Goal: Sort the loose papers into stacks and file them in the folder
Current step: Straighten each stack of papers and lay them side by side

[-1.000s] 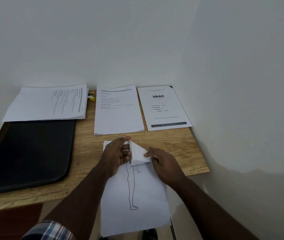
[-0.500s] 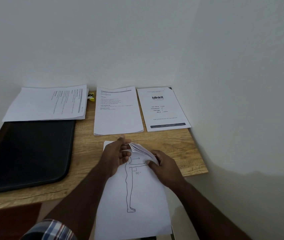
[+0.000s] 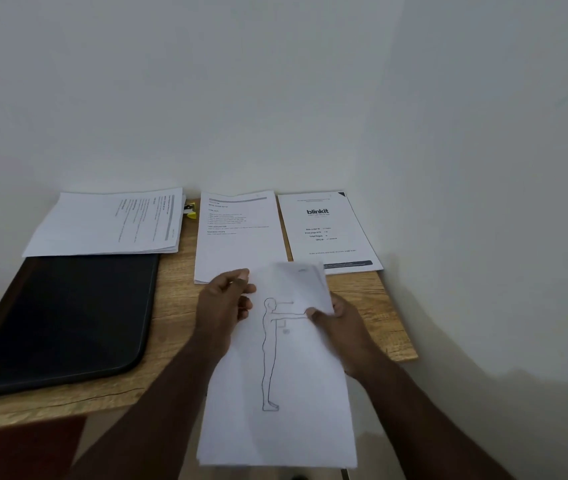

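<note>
Both hands hold a white sheet with a line drawing of a standing figure (image 3: pixel 275 375), lifted above the table's front edge and overhanging it. My left hand (image 3: pixel 222 306) grips the sheet's upper left edge. My right hand (image 3: pixel 336 320) pinches its upper right edge, thumb on top. Three paper stacks lie along the wall: a sideways stack of text pages (image 3: pixel 109 225) at the left, a text page stack (image 3: pixel 237 230) in the middle, a "blinkit" sheet (image 3: pixel 327 230) at the right. The black folder (image 3: pixel 61 320) lies shut at the left front.
The wooden table (image 3: pixel 171 306) sits in a corner between white walls behind and to the right. A small yellow object (image 3: pixel 190 209) peeks out between the left and middle stacks. The table's right edge ends close to my right hand.
The folded-over top corner of the drawing sheet has been flattened out, and both hands have raised the sheet and moved it a little toward the far stacks.
</note>
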